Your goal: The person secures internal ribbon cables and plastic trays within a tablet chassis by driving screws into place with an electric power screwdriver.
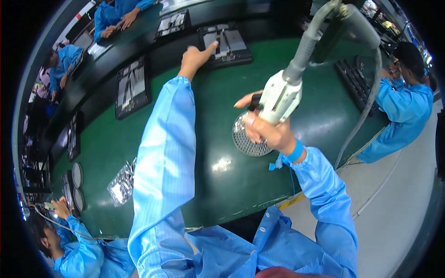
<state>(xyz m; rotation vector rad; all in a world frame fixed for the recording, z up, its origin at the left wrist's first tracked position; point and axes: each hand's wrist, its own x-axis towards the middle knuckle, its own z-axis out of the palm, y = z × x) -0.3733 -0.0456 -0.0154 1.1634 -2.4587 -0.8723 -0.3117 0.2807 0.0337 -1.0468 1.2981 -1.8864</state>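
My left hand (pixel 197 59) reaches to the far side of the green bench, fingers extended, at the near left edge of an opened black electronic device (pixel 235 43) with silver-grey panels inside. It holds nothing that I can see. My right hand (pixel 274 133) is wrapped round a white electric screwdriver (pixel 281 96) with a black lever and a thick grey hose (pixel 302 54) rising from its upper end. The tool's tip is hidden. Just under this hand lies a round grey tray (pixel 250 142) with many small cells. A blue wrist strap (pixel 295 151) circles my right wrist.
More opened devices (pixel 132 85) stand along the dark far strip (pixel 171 55). A crumpled silvery bag (pixel 121 185) lies on the green bench (pixel 215 190) at left. At right are black parts (pixel 354 83) and a co-worker (pixel 403 99); others work at left. A grey cable (pixel 368 109) hangs at right.
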